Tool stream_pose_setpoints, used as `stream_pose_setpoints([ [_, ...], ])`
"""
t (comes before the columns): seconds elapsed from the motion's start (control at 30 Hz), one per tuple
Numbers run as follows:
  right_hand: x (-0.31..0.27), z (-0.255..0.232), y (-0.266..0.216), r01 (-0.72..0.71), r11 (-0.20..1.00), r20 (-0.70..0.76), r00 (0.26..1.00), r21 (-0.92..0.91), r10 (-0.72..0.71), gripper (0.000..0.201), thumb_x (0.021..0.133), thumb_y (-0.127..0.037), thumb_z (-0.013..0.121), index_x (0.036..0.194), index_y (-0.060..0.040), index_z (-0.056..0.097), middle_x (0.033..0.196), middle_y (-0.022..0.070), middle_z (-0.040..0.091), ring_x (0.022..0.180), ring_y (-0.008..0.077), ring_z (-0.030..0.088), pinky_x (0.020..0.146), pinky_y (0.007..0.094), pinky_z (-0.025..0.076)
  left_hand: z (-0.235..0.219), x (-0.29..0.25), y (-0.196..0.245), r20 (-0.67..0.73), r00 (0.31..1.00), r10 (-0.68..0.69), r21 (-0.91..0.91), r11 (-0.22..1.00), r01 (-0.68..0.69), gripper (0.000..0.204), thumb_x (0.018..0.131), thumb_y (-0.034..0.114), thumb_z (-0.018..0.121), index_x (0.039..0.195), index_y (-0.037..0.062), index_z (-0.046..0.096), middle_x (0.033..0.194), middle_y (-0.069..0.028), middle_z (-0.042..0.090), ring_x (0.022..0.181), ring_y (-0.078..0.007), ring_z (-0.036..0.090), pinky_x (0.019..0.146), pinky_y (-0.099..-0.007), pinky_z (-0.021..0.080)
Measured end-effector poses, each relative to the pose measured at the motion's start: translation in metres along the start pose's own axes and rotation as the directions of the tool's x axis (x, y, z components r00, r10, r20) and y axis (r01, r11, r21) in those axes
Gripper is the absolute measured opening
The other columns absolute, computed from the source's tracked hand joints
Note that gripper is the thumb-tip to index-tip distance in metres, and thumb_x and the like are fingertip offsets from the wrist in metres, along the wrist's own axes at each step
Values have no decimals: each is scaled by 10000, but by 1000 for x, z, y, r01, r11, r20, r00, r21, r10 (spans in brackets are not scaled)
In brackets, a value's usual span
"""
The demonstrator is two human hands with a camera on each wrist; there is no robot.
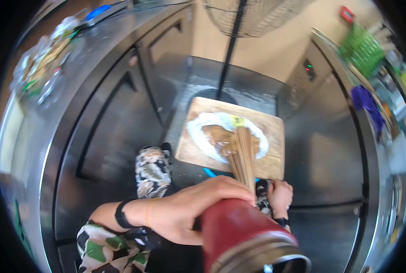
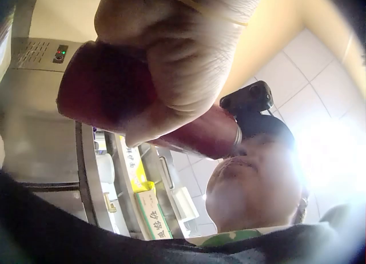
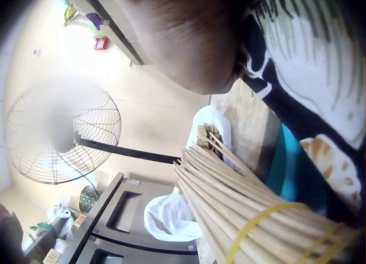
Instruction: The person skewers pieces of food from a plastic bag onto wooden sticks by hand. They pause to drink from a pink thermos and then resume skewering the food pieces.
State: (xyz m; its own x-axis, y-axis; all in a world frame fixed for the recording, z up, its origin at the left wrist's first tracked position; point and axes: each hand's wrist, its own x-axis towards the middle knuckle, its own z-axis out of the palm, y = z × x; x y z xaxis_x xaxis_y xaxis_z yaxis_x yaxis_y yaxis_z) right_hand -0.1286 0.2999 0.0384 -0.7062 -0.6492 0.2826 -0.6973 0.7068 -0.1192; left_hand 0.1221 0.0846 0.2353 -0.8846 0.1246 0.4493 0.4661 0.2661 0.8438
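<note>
My left hand (image 1: pixel 189 211) grips a red metal thermos bottle (image 1: pixel 244 227) with a steel rim, tilted up toward the head camera. In the left wrist view, the bottle's narrow end is right at the person's mouth. My right hand (image 1: pixel 280 196) rests by the patterned trouser knee, fingers loosely bent, with nothing seen in it. Beside it, a bundle of thin wooden skewers (image 3: pixel 251 212) tied with yellow rubber bands points toward a wooden board (image 1: pixel 189 145). On that board lies an opened white plastic bag (image 1: pixel 200 141) with brown pieces (image 1: pixel 219 136) in it.
Steel cabinets (image 1: pixel 116 123) stand left and right, the left one with plastic bags (image 1: pixel 39 63) on its top. A wire-cage fan (image 3: pixel 63 135) on a black pole rises behind the board. At right, a green basket (image 1: pixel 362 50) and purple bag (image 1: pixel 367 104) sit on the counter.
</note>
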Motion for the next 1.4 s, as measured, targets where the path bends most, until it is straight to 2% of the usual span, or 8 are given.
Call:
stream_pose_setpoints([
  [0.2,-1,-9,1,-136,957,111,988,255,110,89,713,-201,604,749,-130,644,688,113,629,731,286,613,712,394,472,7,-6,-17,65,978,-198,-242,948,208,829,659,260,811,1304,20,348,1274,-137,441,1185,-255,447,999,-369,355],
  [0.3,-1,-24,-15,-377,264,435,875,888,-213,282,854,-19,566,1133,-25,528,1050,61,606,984,128,570,861,271,470,21,3,-5,-104,951,-290,-244,935,258,631,610,156,818,1143,13,512,1138,-126,530,1074,-217,500,915,-344,404],
  [0.43,5,-107,-78,-314,-58,232,801,948,-552,503,858,-76,603,1312,-40,390,1207,69,502,1134,142,468,974,308,384,15,1,-19,-39,941,-336,-173,930,325,723,631,110,807,1243,3,436,1161,-73,532,1075,-160,498,946,-321,379],
  [0.73,9,-163,-126,8,35,10,876,999,-482,911,711,-302,743,1379,24,216,1365,224,324,1281,308,323,1054,377,278,21,17,-32,-111,928,-356,-388,875,289,753,618,68,798,1244,7,385,1115,-81,543,1015,-175,547,876,-331,458],
  [0.83,8,-164,-134,214,206,-136,932,955,-337,926,692,-284,752,1379,19,209,1361,213,329,1273,304,332,1055,377,276,25,19,-44,-177,923,-343,-338,901,270,798,612,50,795,1271,28,346,1120,-83,534,1000,-176,552,876,-333,460],
  [0.87,10,-165,-133,78,111,-33,932,991,-362,1005,714,-252,769,1419,18,105,1433,178,237,1346,256,198,1102,362,171,28,24,-33,-127,898,-421,-420,843,335,827,614,27,785,1292,49,313,1139,-84,519,1019,-184,544,877,-331,458],
  [1.17,17,-178,-122,-139,-235,81,967,962,-240,860,708,-88,740,1400,-53,230,1284,90,434,1196,163,402,1016,330,335,37,56,-53,-87,963,-254,-424,884,195,865,625,66,789,1328,60,286,1209,-76,459,1118,-199,476,958,-342,396],
  [1.4,22,-223,-92,-8,-126,-5,995,992,-102,720,702,-78,727,1313,-50,347,1141,72,533,1048,145,507,923,308,412,25,63,-57,-151,966,-211,-376,916,141,940,663,184,770,1410,58,214,1301,-82,358,1245,-214,326,1037,-390,297],
])
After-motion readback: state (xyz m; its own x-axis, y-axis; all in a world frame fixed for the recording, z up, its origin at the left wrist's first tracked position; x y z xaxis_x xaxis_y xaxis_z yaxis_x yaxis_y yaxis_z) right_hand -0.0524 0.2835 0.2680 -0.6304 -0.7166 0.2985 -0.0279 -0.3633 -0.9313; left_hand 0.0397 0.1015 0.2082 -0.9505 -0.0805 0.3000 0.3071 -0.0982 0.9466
